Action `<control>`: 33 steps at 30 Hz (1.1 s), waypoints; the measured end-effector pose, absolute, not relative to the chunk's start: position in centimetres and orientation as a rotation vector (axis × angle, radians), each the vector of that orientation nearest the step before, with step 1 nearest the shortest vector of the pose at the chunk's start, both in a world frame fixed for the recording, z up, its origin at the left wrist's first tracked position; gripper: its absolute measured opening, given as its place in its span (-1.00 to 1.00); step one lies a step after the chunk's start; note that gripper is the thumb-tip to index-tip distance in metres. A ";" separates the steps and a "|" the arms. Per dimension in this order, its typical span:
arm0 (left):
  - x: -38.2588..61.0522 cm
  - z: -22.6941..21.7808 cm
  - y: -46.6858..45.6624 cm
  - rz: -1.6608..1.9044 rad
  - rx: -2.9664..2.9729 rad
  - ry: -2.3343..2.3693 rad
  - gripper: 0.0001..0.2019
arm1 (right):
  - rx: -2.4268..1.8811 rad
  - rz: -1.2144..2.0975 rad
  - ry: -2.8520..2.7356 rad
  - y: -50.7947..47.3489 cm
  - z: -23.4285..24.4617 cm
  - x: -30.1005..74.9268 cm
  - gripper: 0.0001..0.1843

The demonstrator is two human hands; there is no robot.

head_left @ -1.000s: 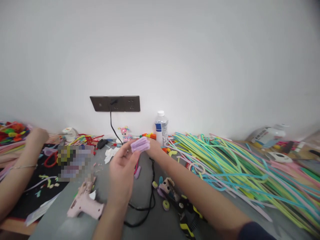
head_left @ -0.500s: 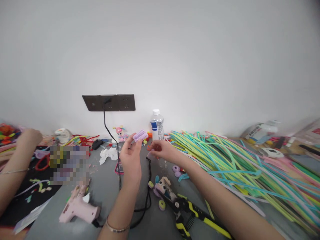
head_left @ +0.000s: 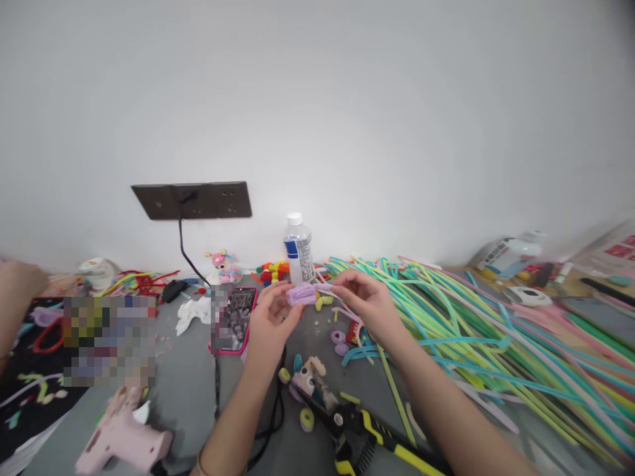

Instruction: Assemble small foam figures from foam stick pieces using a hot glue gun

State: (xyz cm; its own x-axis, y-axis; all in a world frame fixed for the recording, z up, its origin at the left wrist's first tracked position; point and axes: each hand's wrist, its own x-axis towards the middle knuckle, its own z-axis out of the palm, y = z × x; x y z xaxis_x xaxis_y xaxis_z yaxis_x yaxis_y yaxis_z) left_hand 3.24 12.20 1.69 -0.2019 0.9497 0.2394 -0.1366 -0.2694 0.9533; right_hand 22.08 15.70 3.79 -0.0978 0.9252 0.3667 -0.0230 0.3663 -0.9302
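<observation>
Between the fingers of my left hand [head_left: 272, 324] is a folded bundle of lilac pipe cleaner [head_left: 302, 295]. A lilac strand runs from the bundle's right side to my right hand [head_left: 364, 301], whose thumb and forefinger pinch its end. Below the hands lie a small doll-like figure with big eyes [head_left: 308, 378] and black-and-yellow wire pliers [head_left: 354, 423], the jaws against the figure. Lilac curled loops [head_left: 339, 342] rest near my right wrist. A phone in a pink case [head_left: 235, 320] lies just left of my left hand.
Many long pastel pipe cleaners [head_left: 446, 330] spread over the right side. A water bottle [head_left: 298, 251] stands by the wall. A pink glue gun [head_left: 124, 433] lies front left, with black cords nearby. At the far left is another person's arm [head_left: 20, 291].
My left hand has lowered the lilac bundle and moved it right. My right hand has moved right and now pinches the strand from it. The view has shifted, showing more of the phone.
</observation>
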 end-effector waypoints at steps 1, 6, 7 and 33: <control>3.3 1.6 12.1 1.600 1.211 1.074 -0.69 | -0.860 0.946 -1.473 15.6 3.7 22.0 -0.65; 3.4 1.3 11.7 1.548 1.278 1.044 -0.72 | -0.801 0.821 -1.606 15.2 3.8 21.7 -0.63; 3.4 1.2 11.6 1.544 1.283 1.045 -0.73 | -0.797 0.821 -1.625 15.1 3.9 21.7 -0.64; 3.4 1.0 11.1 1.547 1.435 1.027 -0.75 | -0.850 0.757 -1.800 13.7 3.6 21.1 -0.63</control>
